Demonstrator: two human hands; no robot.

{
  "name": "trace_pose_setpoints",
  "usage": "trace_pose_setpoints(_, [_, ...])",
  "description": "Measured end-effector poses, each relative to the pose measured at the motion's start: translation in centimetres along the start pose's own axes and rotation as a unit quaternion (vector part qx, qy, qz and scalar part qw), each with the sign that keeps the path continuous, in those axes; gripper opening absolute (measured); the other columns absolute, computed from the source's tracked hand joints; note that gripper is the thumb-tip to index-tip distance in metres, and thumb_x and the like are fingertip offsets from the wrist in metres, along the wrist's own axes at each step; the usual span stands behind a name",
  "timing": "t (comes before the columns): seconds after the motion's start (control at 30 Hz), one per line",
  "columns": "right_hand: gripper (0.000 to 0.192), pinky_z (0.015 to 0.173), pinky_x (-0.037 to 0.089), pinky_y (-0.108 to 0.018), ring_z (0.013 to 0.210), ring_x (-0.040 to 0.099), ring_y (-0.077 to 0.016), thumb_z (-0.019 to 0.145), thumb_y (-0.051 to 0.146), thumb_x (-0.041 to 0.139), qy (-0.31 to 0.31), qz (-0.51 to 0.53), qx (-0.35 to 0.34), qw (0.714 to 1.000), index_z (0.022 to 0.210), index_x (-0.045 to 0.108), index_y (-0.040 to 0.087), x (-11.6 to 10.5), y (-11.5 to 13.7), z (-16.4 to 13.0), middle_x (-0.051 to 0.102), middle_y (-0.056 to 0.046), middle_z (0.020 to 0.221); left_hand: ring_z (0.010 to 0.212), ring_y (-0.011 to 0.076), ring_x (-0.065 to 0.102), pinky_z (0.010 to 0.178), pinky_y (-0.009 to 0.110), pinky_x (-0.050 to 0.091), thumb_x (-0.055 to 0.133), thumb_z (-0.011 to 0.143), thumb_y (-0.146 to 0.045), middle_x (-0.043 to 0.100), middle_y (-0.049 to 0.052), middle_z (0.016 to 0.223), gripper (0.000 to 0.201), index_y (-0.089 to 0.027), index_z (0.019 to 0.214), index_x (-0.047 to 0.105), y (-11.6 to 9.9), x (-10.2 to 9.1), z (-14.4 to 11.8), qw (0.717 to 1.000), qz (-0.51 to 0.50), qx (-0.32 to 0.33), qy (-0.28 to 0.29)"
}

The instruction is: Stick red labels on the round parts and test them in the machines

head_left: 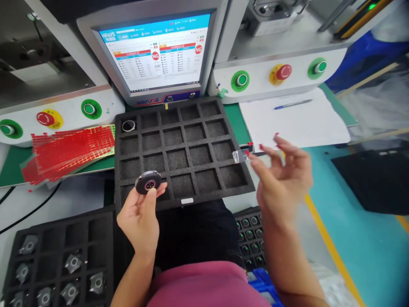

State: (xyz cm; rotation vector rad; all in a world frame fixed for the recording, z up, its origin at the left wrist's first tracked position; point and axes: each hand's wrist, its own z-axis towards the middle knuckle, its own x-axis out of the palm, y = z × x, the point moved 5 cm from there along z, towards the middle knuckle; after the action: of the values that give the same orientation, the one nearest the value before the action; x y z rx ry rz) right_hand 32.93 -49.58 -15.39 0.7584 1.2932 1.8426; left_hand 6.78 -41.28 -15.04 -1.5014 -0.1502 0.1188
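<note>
Right hand motion-blurred; grey monitor screen text too small to read; lower-left black foam tray cut by frame edge.

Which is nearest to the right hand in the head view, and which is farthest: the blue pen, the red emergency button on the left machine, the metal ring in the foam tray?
From the right hand:
1. Blue pen, above it on the white paper.
2. Metal ring, in the tray's far-left corner cell.
3. Red emergency button, far left on the machine panel.
</note>
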Motion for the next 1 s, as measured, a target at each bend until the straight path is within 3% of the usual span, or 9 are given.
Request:
trace_pose_setpoints(0.07, [0.041, 0.1, 0.054, -0.055, 0.12, 0.06, -0.029, 0.076, 0.042, 0.076, -0.016, -0.173, -0.009, 0.985, 0.109, 0.059, 0.025, -2.0, -3.0, 2.5, 0.053, -0.01, 0.136, 0.076, 0.0179, 0.079, 0.075, 0.025, 0.067, 0.079, 0.086, -0.029, 0.08, 0.004, 0.087, 0.02, -0.013, 0.098, 0.077, 0.3, 0.0, -0.1, 1.0, -0.004, -0.008, 0.014])
trace_pose_setpoints(0.13, [0.04, 0.111, 0.041, -0.063, 0.127, 0.055, -0.0357, 0.072, 0.048, 0.076, -0.004, -0.242, -0.007, 0.97, 0.099, 0.067, 0.021, -3.1, -5.2, 3.9, 0.059, -0.014, 0.128, 0.076, 0.0179, 0.079, 0.075, 0.025, 0.067, 0.079, 0.086, -0.03, 0.08, 0.004, 0.088, 0.02, -0.014, 0.098, 0.078, 0.6, 0.2, -0.4, 1.0, -0.005, -0.018, 0.026])
trace_pose_setpoints(0.2, [0.037, 0.114, 0.037, -0.063, 0.124, 0.056, -0.0367, 0.07, 0.052, 0.075, 0.014, -0.261, 0.001, 0.965, 0.087, 0.071, 0.019, -3.3, -6.5, 4.2, 0.064, -0.015, 0.118, 0.077, 0.0187, 0.079, 0.076, 0.026, 0.067, 0.08, 0.085, -0.03, 0.08, 0.005, 0.089, 0.021, -0.014, 0.098, 0.078, 0.8, 0.5, -0.6, 0.999, -0.007, -0.028, 0.032])
trace_pose_setpoints(0.37, [0.033, 0.107, 0.043, -0.061, 0.112, 0.064, -0.0344, 0.075, 0.053, 0.071, 0.027, -0.261, 0.022, 0.965, 0.072, 0.071, 0.02, -2.8, -7.5, 3.8, 0.07, -0.015, 0.11, 0.079, 0.019, 0.079, 0.078, 0.027, 0.067, 0.079, 0.086, -0.029, 0.081, 0.006, 0.092, 0.021, -0.014, 0.101, 0.077, 1.0, 1.1, -0.8, 0.995, -0.022, -0.068, 0.072])
trace_pose_setpoints(0.53, [0.021, 0.114, 0.04, -0.057, 0.12, 0.062, -0.0329, 0.081, 0.04, 0.076, 0.017, -0.206, 0.005, 0.978, 0.073, 0.07, 0.022, -2.2, -3.8, 3.2, 0.071, -0.011, 0.115, 0.079, 0.0211, 0.079, 0.076, 0.028, 0.067, 0.081, 0.084, -0.034, 0.081, 0.009, 0.093, 0.027, -0.012, 0.099, 0.075, 1.0, 1.7, -0.8, 0.989, -0.051, -0.107, 0.087])
trace_pose_setpoints(0.63, [0.009, 0.115, 0.041, -0.05, 0.121, 0.063, -0.0287, 0.085, 0.023, 0.079, 0.025, -0.042, 0.008, 0.999, 0.078, 0.073, 0.024, -0.8, 0.2, 1.5, 0.072, -0.006, 0.114, 0.08, 0.0202, 0.079, 0.074, 0.025, 0.066, 0.082, 0.084, -0.033, 0.08, 0.011, 0.099, 0.027, -0.013, 0.097, 0.07, 1.0, 3.0, -1.2, 0.974, -0.105, -0.158, 0.126])
trace_pose_setpoints(0.73, [0.013, 0.118, 0.042, -0.049, 0.119, 0.065, -0.0253, 0.088, 0.017, 0.076, 0.063, 0.077, 0.055, 0.994, 0.077, 0.073, 0.025, 1.4, 2.8, -1.0, 0.073, -0.001, 0.111, 0.08, 0.019, 0.079, 0.073, 0.024, 0.065, 0.082, 0.083, -0.03, 0.08, 0.01, 0.102, 0.027, -0.015, 0.094, 0.062, 0.8, 4.4, -1.8, 0.95, -0.154, -0.204, 0.181])
trace_pose_setpoints(0.9, [0.013, 0.121, 0.04, -0.051, 0.126, 0.061, -0.0243, 0.092, 0.022, 0.073, 0.178, 0.093, 0.089, 0.976, 0.079, 0.072, 0.024, 4.7, 3.5, -4.1, 0.072, -0.002, 0.119, 0.074, 0.0215, 0.078, 0.067, 0.029, 0.065, 0.075, 0.088, -0.041, 0.08, 0.013, 0.103, 0.03, -0.015, 0.098, 0.064, 0.2, 5.7, -3.1, 0.919, -0.179, -0.222, 0.271])
trace_pose_setpoints(1.0, [0.012, 0.118, 0.043, -0.05, 0.128, 0.06, -0.0248, 0.091, 0.021, 0.073, 0.191, 0.062, 0.074, 0.977, 0.08, 0.072, 0.024, 5.4, 3.6, -4.4, 0.071, -0.003, 0.12, 0.075, 0.0255, 0.078, 0.066, 0.035, 0.065, 0.06, 0.095, -0.055, 0.08, 0.014, 0.099, 0.043, -0.014, 0.104, 0.07, 0.2, 5.7, -3.7, 0.907, -0.2, -0.23, 0.292])
